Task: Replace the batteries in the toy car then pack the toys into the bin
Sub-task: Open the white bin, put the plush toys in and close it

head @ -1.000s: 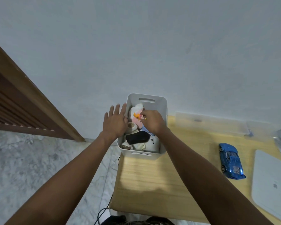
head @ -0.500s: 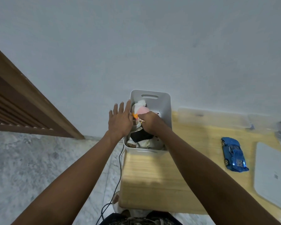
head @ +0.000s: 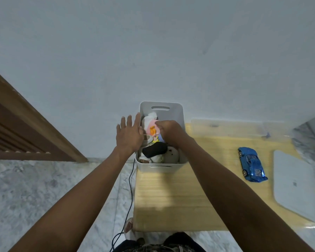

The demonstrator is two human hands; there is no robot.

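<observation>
A white bin (head: pixel 178 113) with handle slots stands at the left end of a wooden table (head: pixel 171 197), against the wall. It holds several toys, among them a black one (head: pixel 155 150) and a pale plush (head: pixel 172 155). My right hand (head: pixel 169 132) is inside the bin and pinches a pink and orange toy (head: pixel 152 129). My left hand (head: pixel 129 135) has straight fingers and rests on the bin's left rim. A blue toy car (head: pixel 252 161) lies on the table to the right, apart from both hands.
A white flat board (head: pixel 296 186) lies at the table's right end. A clear plastic lid (head: pixel 231 128) sits along the wall behind the car. A black cable (head: pixel 129 186) hangs down to the marble floor left of the table. A wooden slatted frame (head: pixel 25 128) stands at left.
My right hand has shifted the pink toy slightly inside the bin. My left hand stays at the left rim, and the view has moved a little.
</observation>
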